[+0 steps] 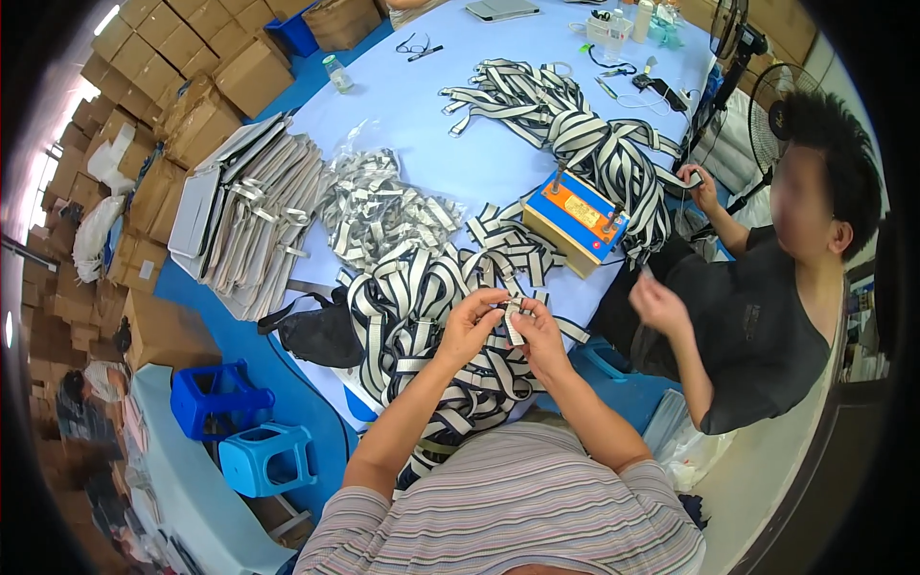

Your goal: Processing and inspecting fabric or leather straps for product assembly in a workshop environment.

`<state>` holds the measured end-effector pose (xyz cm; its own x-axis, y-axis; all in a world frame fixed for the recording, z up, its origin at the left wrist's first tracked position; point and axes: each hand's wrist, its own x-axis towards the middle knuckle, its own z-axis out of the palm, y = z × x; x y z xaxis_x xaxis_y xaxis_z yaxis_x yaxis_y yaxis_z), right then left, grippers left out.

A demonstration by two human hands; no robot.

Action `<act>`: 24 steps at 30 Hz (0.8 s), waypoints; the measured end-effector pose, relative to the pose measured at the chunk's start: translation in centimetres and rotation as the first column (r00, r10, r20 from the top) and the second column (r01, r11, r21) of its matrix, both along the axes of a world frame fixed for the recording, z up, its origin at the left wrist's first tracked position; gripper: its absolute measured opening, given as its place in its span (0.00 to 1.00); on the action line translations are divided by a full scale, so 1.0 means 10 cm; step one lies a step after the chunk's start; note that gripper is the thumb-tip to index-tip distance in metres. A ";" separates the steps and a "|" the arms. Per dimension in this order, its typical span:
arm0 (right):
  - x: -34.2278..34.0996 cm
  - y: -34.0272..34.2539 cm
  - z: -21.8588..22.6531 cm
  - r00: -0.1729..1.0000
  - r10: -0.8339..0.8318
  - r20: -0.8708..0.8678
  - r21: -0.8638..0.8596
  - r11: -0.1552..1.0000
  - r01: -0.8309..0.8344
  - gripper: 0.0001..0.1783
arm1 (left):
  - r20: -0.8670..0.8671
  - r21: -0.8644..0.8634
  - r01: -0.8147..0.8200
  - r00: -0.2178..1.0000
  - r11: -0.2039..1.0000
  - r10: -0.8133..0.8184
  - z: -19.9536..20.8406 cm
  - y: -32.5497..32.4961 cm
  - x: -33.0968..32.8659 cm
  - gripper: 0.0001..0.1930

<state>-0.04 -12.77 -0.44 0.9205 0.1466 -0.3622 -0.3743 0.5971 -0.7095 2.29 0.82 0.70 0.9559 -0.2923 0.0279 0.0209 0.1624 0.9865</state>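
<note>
In front of my chest, both hands pinch one short end of a black-and-white striped webbing strap [516, 331]. My left hand [468, 329] closes thumb and fingers on its left side, near a small dark part I cannot make out. My right hand [540, 337] grips the other side, thumb along the strap. Below and around them lies a big tangled heap of the same striped straps [412, 311], reaching the table's near edge. Cut strap pieces [513, 240] lie just beyond my hands, beside a clear plastic bag of small striped strap pieces [374, 206].
A blue-topped battery-like box [578, 216] stands right of the pieces, by another strap bundle [599, 139]. At right a co-worker [757, 316] sits, one hand on those straps. Left are stacked folders [254, 216], a black pouch [321, 331], and blue stools [268, 458].
</note>
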 end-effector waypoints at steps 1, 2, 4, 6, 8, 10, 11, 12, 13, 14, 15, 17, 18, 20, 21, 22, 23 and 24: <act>0.00 0.00 -0.01 1.000 0.003 0.007 -0.023 1.000 -0.003 0.12 | -0.027 -0.049 -0.045 0.999 0.998 0.043 0.02 -0.01 -0.01 0.10; 0.01 -0.01 -0.02 1.000 0.006 0.006 -0.024 1.000 -0.006 0.12 | -0.056 -0.096 -0.093 0.995 0.991 0.088 0.04 -0.02 -0.01 0.11; 0.02 -0.05 -0.03 0.990 0.114 0.081 -0.154 0.983 -0.100 0.10 | -0.061 -0.063 -0.112 0.992 0.992 0.108 -0.02 0.00 0.00 0.10; 0.07 -0.08 -0.04 0.990 0.108 0.089 -0.239 0.967 -0.084 0.09 | -0.015 -0.055 -0.065 0.998 0.996 0.064 -0.08 0.04 0.02 0.10; 0.12 -0.14 -0.05 0.990 0.104 0.098 -0.321 0.945 -0.067 0.08 | -0.043 -0.054 -0.037 0.998 0.998 0.035 -0.10 0.07 0.04 0.09; 0.19 -0.22 -0.07 0.975 0.220 0.034 -0.279 0.939 -0.202 0.08 | -0.072 -0.053 -0.009 0.997 0.999 0.005 -0.10 0.10 0.05 0.09; 0.21 -0.25 -0.08 0.961 0.277 0.004 -0.254 0.930 -0.267 0.07 | -0.111 -0.078 0.041 0.993 0.996 -0.050 -0.09 0.12 0.07 0.09; 0.23 -0.26 -0.09 0.957 0.291 -0.020 -0.216 0.933 -0.288 0.07 | -0.149 -0.104 0.090 0.983 0.990 -0.105 -0.09 0.13 0.08 0.09; 0.25 -0.27 -0.08 0.957 0.290 -0.022 -0.215 0.933 -0.288 0.07 | -0.151 -0.104 0.091 0.983 0.990 -0.106 -0.08 0.14 0.10 0.09; 0.26 -0.28 -0.07 0.953 0.299 -0.039 -0.206 0.931 -0.300 0.07 | -0.202 -0.129 0.108 0.970 0.986 -0.133 -0.07 0.16 0.10 0.09; 0.27 -0.28 -0.07 0.950 0.308 -0.057 -0.197 0.929 -0.313 0.06 | -0.253 -0.156 0.123 0.954 0.980 -0.160 -0.06 0.17 0.11 0.09; 0.29 -0.26 -0.14 0.969 0.243 -0.044 -0.182 0.952 -0.247 0.07 | -0.234 -0.155 0.123 0.960 0.980 -0.157 -0.07 0.19 0.12 0.09; 0.30 -0.26 -0.17 0.984 0.175 -0.030 -0.167 0.970 -0.178 0.07 | -0.212 -0.156 0.124 0.965 0.980 -0.156 -0.07 0.19 0.12 0.09; 0.30 -0.25 -0.20 0.991 0.132 -0.005 -0.186 0.974 -0.130 0.07 | -0.200 -0.158 0.103 0.970 0.982 -0.134 -0.04 0.14 0.11 0.10; 0.30 -0.24 -0.20 0.996 0.088 0.022 -0.203 0.976 -0.082 0.07 | -0.189 -0.162 0.082 0.976 0.983 -0.112 -0.03 0.13 0.11 0.10; 0.31 -0.23 -0.19 0.996 0.089 0.021 -0.203 0.976 -0.083 0.07 | -0.180 -0.150 0.093 0.976 0.984 -0.120 -0.05 0.14 0.11 0.12; 0.31 -0.22 -0.16 0.993 0.077 0.089 -0.234 0.971 -0.054 0.06 | -0.181 -0.150 0.092 0.976 0.984 -0.119 -0.06 0.15 0.12 0.12; 0.32 -0.20 -0.14 0.985 0.067 0.156 -0.264 0.964 -0.024 0.06 | -0.232 -0.167 0.086 0.965 0.982 -0.124 -0.07 0.16 0.12 0.11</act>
<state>3.12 -14.81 -1.79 0.9646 0.1100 -0.2396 -0.2635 0.3690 -0.8913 3.48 2.39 0.02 0.9041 -0.4018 -0.1456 0.2790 0.2965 0.9134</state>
